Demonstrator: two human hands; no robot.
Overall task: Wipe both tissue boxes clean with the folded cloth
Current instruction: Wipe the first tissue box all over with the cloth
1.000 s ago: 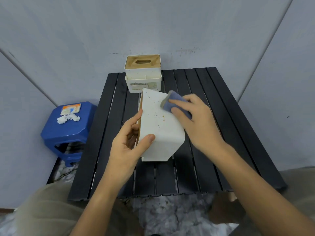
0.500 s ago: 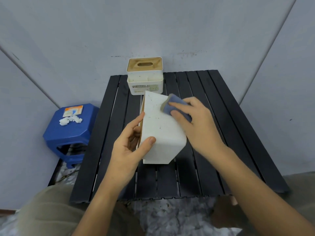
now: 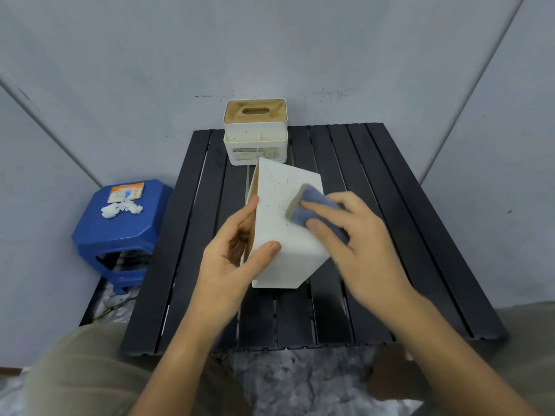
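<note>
Near tissue box [image 3: 285, 235], white and speckled with dark spots, tipped on its side on the black slatted surface [image 3: 390, 235], its tan lid edge facing the left hand [image 3: 231, 259]. Left fingers curl round that lid edge, thumb [image 3: 265, 253] laid on the upper white face; the fingertips behind the box are hidden, so their exact hold cannot be made out. Right hand [image 3: 357, 235] grips the folded cloth [image 3: 309, 211], blue with a grey-tan edge, and presses it against the same upper face; right fingers [image 3: 324, 205] lie over the cloth and cover most of it, only the end nearest the left thumb showing. The box's underside and far side are out of sight.

Second tissue box [image 3: 255, 133], white with a tan slotted lid, stands upright beyond both sets of fingers, at the far edge of the surface, well apart from the hands; the label on its front is too small to read, and its lower near corner is cut off by the tipped box.

Blue plastic stool [image 3: 120, 229], outward of the left fingers beside the surface, carries a small printed packet [image 3: 126, 192], text illegible, and crumpled white scraps [image 3: 120, 209]. Both forearms run off the lower frame edge.
</note>
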